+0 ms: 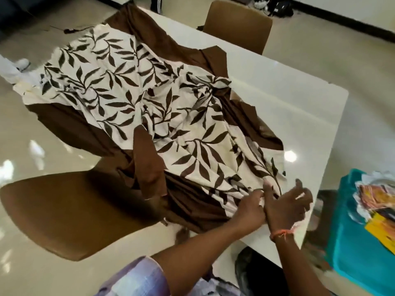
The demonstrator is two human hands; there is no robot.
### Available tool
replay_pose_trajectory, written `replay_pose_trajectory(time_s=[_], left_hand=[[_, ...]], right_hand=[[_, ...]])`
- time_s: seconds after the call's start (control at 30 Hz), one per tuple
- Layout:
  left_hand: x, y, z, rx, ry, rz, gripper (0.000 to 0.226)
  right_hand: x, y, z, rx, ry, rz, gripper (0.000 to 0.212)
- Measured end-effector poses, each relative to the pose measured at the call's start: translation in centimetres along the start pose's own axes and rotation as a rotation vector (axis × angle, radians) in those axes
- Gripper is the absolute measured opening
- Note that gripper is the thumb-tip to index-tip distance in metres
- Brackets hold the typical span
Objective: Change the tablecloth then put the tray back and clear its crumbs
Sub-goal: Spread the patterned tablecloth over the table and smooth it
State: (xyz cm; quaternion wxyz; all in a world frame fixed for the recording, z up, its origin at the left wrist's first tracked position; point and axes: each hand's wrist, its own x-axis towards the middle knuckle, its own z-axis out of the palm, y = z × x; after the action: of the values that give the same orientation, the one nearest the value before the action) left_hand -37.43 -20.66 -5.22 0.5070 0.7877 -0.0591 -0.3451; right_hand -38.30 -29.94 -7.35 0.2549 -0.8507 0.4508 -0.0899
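Bright, even indoor light; ceiling-lamp glare on glossy floor [25, 159] and table [290, 155]; hands perhaps motion-blurred; wide-angle edge bending.

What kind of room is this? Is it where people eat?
Probably a dining room. There is a big white table with brown chairs around it, a leaf-patterned tablecloth lying rumpled on top, and a shiny tiled floor.

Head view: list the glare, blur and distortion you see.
Head view: glare spots on the white table and glossy floor; motion blur smears the right hand and its fingers; wide-angle lens bows the table edges; tablecloth reads fairly sharp.
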Motion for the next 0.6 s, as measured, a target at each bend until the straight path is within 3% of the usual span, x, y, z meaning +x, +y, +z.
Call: replay_pose_trajectory(time_s=[0.07,0.13,0.23,0.3,0.4,0.47,0.6], left_hand=[[-0.9,-2.6,-1.9,0.264,0.013,0.151,0.047],[-1.9,-6.2,-4.0,0.677,0.037,0.226,0.060],[-3.8,-10.3,-6.8,0.988,0.070,0.119,0.094],[-4.6,-12.5,-8.2,1.102,0.138,0.040,0.098],[-4.8,-13.9,-9.5,1.196,0.238,0.044,0.080],[-4.6,-13.3,-9.7,1.263,0.212,0.133,0.060],[-4.2,-10.8,-8.5,1.263,-0.093,0.352,0.028]], right_hand=[[-1.5,1.1,0.8,-0.041,-0.153,-0.003,0.084],[-2.9,2.1,1.5,-0.166,-0.323,-0.037,0.087],[-3.6,3.6,2.6,-0.173,-0.495,-0.163,0.073],[-3.0,4.2,2.8,-0.093,-0.533,-0.249,0.058],[-0.4,5.1,1.1,-0.187,-0.474,-0.389,0.045],[1.7,6.2,-0.8,-0.229,-0.419,-0.489,0.043],[3.9,6.9,-3.7,-0.180,-0.197,-0.392,0.029]])
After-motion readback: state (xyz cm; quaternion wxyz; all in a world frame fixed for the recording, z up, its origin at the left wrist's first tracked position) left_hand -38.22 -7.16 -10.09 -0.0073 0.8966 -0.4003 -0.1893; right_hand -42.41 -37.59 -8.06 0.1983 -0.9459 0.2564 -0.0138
